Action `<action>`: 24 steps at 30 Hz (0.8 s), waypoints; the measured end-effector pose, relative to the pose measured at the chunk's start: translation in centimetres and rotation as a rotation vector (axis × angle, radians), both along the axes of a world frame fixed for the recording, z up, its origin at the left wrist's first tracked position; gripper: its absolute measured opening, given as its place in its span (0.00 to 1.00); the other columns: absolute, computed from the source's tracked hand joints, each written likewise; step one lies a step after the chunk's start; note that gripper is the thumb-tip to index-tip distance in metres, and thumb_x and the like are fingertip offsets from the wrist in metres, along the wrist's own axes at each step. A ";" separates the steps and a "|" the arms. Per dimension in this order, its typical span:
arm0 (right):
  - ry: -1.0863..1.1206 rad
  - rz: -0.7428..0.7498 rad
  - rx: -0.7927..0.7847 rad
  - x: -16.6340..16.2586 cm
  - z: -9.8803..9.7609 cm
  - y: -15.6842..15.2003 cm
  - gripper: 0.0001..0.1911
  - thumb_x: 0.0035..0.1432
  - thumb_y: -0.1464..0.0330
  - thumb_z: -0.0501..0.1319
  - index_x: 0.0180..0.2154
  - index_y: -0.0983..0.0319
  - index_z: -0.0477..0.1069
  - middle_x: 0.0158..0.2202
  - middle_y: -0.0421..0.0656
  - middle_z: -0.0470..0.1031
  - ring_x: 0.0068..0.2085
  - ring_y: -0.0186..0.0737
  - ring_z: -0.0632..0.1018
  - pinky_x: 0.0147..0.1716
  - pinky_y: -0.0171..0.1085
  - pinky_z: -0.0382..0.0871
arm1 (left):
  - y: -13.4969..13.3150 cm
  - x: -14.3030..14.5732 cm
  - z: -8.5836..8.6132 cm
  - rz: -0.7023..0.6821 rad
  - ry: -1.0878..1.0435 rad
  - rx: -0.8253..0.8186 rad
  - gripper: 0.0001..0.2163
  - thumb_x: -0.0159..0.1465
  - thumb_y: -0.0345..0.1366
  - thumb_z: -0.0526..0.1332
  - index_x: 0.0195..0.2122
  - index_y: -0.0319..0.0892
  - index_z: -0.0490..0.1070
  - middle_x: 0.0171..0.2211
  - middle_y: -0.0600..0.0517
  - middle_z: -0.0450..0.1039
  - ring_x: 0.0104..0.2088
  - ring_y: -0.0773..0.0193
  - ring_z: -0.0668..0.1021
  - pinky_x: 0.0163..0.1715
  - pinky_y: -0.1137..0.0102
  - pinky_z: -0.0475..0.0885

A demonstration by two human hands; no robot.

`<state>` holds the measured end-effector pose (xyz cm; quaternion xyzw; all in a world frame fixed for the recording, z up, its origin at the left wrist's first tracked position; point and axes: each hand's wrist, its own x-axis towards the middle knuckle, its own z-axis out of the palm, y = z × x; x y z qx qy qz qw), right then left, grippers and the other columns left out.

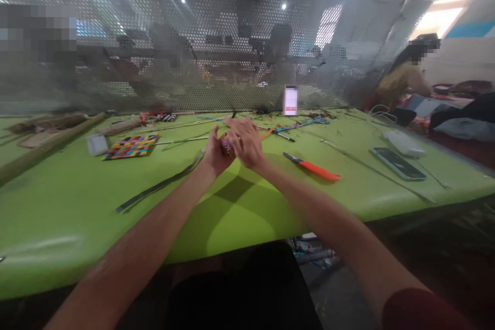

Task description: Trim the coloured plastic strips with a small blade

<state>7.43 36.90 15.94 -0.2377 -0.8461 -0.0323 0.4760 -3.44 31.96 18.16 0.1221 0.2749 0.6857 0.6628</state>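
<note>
Both my arms reach out over the green table [77, 206]. My left hand [215, 153] and my right hand [246, 143] meet above its middle, fingers wrapped round a small round multicoloured object [227, 145] held between them. Motion blur hides the object's detail. A long dark strip [162, 184] lies on the table just left of my left wrist. An orange-handled knife [314, 166] lies to the right of my right hand.
A colourful woven mat [131, 146] and a small white box [96, 143] lie at the left. Sticks and strips are scattered along the back. A phone [398, 163] lies at right, another [290, 100] stands against the perforated screen. A person [406, 75] sits beyond.
</note>
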 end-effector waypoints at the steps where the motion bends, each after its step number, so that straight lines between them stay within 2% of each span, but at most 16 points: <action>1: 0.064 0.004 -0.020 0.3 0.2 0.3 0.25 0.81 0.60 0.46 0.63 0.62 0.74 0.61 0.49 0.78 0.63 0.43 0.75 0.68 0.48 0.64 | 0.2 -0.1 -0.1 0.002 0.002 0.001 0.25 0.77 0.49 0.48 0.35 0.41 0.79 0.24 0.48 0.81 0.23 0.60 0.82 0.28 0.70 0.79; 4: 0.155 0.027 -0.008 0.9 0.6 0.8 0.26 0.81 0.61 0.43 0.61 0.63 0.75 0.61 0.50 0.78 0.63 0.42 0.76 0.66 0.47 0.68 | 0.5 -0.1 -0.3 0.028 -0.008 0.017 0.26 0.78 0.49 0.46 0.36 0.41 0.78 0.24 0.48 0.81 0.24 0.62 0.82 0.30 0.71 0.79; 8: -0.055 0.081 0.104 0.2 0.4 0.1 0.24 0.78 0.60 0.50 0.63 0.63 0.74 0.60 0.51 0.78 0.64 0.46 0.75 0.70 0.50 0.64 | 0.4 0.4 -0.7 0.036 -0.012 0.018 0.21 0.77 0.46 0.49 0.39 0.42 0.79 0.23 0.52 0.80 0.23 0.62 0.81 0.30 0.72 0.79; 12: -0.180 0.025 0.139 -0.7 0.1 0.1 0.22 0.77 0.62 0.52 0.61 0.65 0.75 0.61 0.51 0.78 0.64 0.48 0.75 0.73 0.51 0.59 | 0.3 0.7 -0.6 0.028 -0.007 0.012 0.19 0.77 0.45 0.51 0.39 0.44 0.80 0.26 0.52 0.82 0.29 0.60 0.84 0.37 0.69 0.81; 15: -0.158 -0.070 0.143 -0.6 -0.2 0.8 0.21 0.78 0.64 0.50 0.60 0.64 0.76 0.61 0.50 0.78 0.66 0.50 0.74 0.76 0.60 0.48 | 0.5 0.4 -0.3 0.029 0.001 -0.013 0.19 0.76 0.46 0.55 0.32 0.44 0.78 0.22 0.52 0.79 0.22 0.62 0.81 0.30 0.71 0.79; 17: -0.147 -0.112 0.136 -0.5 -0.6 1.1 0.21 0.78 0.65 0.50 0.59 0.64 0.77 0.62 0.50 0.78 0.66 0.51 0.73 0.76 0.64 0.43 | 0.8 0.1 -0.3 0.031 0.018 -0.029 0.20 0.75 0.46 0.57 0.26 0.44 0.74 0.19 0.53 0.77 0.17 0.65 0.77 0.24 0.72 0.76; 20: -0.193 -0.109 0.124 -0.9 -1.1 0.7 0.20 0.78 0.65 0.51 0.55 0.65 0.79 0.59 0.52 0.79 0.65 0.52 0.74 0.75 0.63 0.46 | 1.2 -0.2 -0.2 0.035 0.074 -0.056 0.20 0.74 0.41 0.58 0.23 0.45 0.71 0.16 0.55 0.75 0.14 0.66 0.74 0.22 0.73 0.74; 24: -0.157 -0.057 0.021 -1.7 -1.0 -0.5 0.18 0.77 0.66 0.53 0.51 0.66 0.79 0.57 0.54 0.79 0.65 0.52 0.73 0.74 0.60 0.50 | 1.5 -0.3 -0.4 0.035 0.182 -0.019 0.19 0.75 0.42 0.56 0.26 0.46 0.74 0.19 0.55 0.78 0.20 0.63 0.79 0.28 0.72 0.78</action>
